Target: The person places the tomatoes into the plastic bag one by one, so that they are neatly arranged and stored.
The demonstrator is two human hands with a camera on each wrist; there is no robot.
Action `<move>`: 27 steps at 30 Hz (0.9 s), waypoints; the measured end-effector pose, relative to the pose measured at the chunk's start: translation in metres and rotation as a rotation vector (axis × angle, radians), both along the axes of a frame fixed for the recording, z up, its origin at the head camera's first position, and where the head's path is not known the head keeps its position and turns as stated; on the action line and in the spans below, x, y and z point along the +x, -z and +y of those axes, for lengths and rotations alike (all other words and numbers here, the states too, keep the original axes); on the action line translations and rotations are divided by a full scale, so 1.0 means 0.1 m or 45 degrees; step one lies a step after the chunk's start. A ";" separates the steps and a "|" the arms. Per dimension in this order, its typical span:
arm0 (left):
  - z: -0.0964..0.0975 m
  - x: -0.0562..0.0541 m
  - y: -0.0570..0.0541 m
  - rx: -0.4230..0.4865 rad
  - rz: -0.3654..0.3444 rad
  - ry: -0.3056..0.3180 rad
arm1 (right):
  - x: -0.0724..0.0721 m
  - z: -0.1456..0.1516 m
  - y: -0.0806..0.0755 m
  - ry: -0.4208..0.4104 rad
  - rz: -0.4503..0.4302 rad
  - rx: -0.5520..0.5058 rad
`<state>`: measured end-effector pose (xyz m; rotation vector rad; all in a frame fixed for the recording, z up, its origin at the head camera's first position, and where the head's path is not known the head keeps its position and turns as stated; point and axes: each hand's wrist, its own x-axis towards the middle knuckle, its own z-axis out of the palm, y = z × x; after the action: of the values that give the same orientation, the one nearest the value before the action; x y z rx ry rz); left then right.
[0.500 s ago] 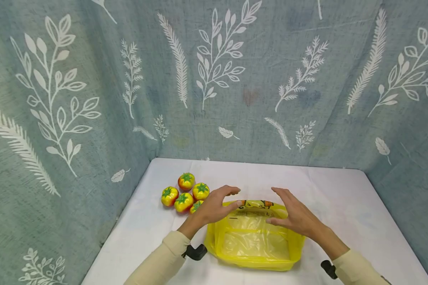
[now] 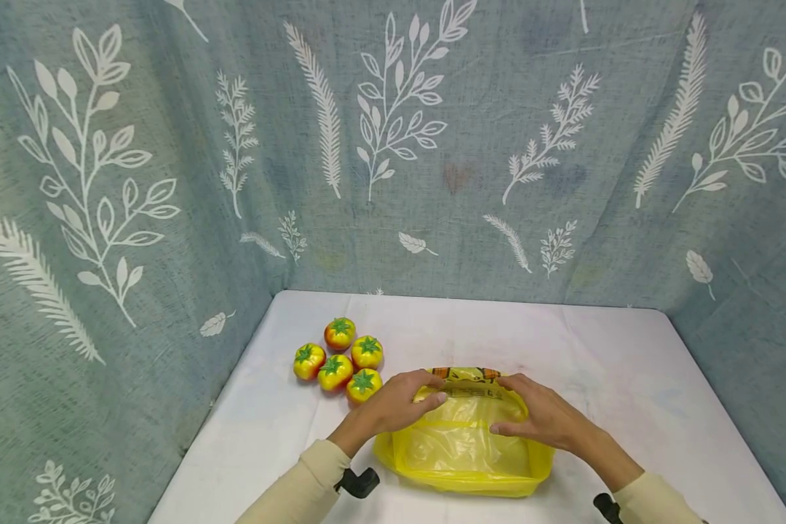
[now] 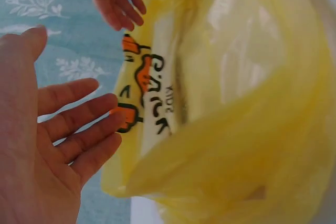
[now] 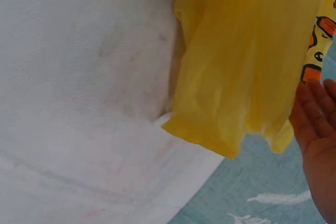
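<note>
A yellow plastic bag (image 2: 465,480) with orange and black print lies on the table, its mouth spread wide toward the camera. My left hand (image 2: 399,400) is over the bag's far left rim, fingers extended and loosely bent. In the left wrist view its fingertips (image 3: 113,100) overlap the printed edge, and the palm holds nothing. Across the mouth, my right hand (image 2: 544,411) is at the far right rim, thumb apart from the fingers. The right wrist view shows its straight fingers (image 4: 315,103) along the outside of the bag's side.
Several yellow-red toy tomatoes (image 2: 335,373) with green tops sit in a cluster left of the bag, the nearest one (image 2: 364,386) close to my left hand. A white cloth (image 2: 629,378) covers the table. Blue-grey leaf-patterned curtains (image 2: 458,240) stand around its back and sides.
Both hands have lowered toward me, from above the bag's far edge down to its rim. The nearest tomato now shows more fully beside my left hand.
</note>
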<state>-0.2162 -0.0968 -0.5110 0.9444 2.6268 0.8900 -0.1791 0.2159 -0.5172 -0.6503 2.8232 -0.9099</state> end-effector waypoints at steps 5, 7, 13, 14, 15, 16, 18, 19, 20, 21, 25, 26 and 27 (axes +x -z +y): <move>-0.02 0.01 0.08 -0.131 0.049 0.007 | 0.01 0.03 0.05 0.041 -0.114 0.130; -0.03 0.01 0.12 -0.193 0.094 0.026 | 0.01 0.04 0.06 0.043 -0.127 0.175; -0.08 0.02 0.20 -0.358 0.244 0.085 | 0.05 0.10 0.11 0.003 -0.073 0.256; -0.08 0.02 0.21 -0.372 0.263 0.091 | 0.06 0.11 0.12 -0.010 -0.056 0.258; -0.09 0.02 0.22 -0.385 0.282 0.097 | 0.07 0.12 0.13 -0.027 -0.034 0.262; -0.10 0.03 0.23 -0.395 0.306 0.105 | 0.07 0.14 0.14 -0.044 -0.009 0.265; -0.13 0.03 0.25 -0.414 0.355 0.119 | 0.09 0.16 0.15 -0.082 0.058 0.265; -0.14 0.03 0.26 -0.423 0.378 0.125 | 0.09 0.17 0.16 -0.097 0.092 0.271; -0.15 0.03 0.27 -0.428 0.399 0.131 | 0.10 0.18 0.16 -0.109 0.120 0.277; -0.16 0.03 0.27 -0.433 0.420 0.134 | 0.11 0.19 0.16 -0.116 0.145 0.281; -0.20 0.03 0.28 -0.448 0.489 0.156 | 0.14 0.21 0.18 -0.127 0.204 0.308; -0.20 0.02 0.27 -0.452 0.509 0.165 | 0.15 0.22 0.18 -0.130 0.216 0.317; -0.21 0.02 0.27 -0.465 0.528 0.174 | 0.15 0.22 0.18 -0.133 0.235 0.326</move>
<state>-0.2140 -0.1173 -0.5377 1.2928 2.8642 0.1783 -0.1638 0.2382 -0.5356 -0.8745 2.9588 -0.4822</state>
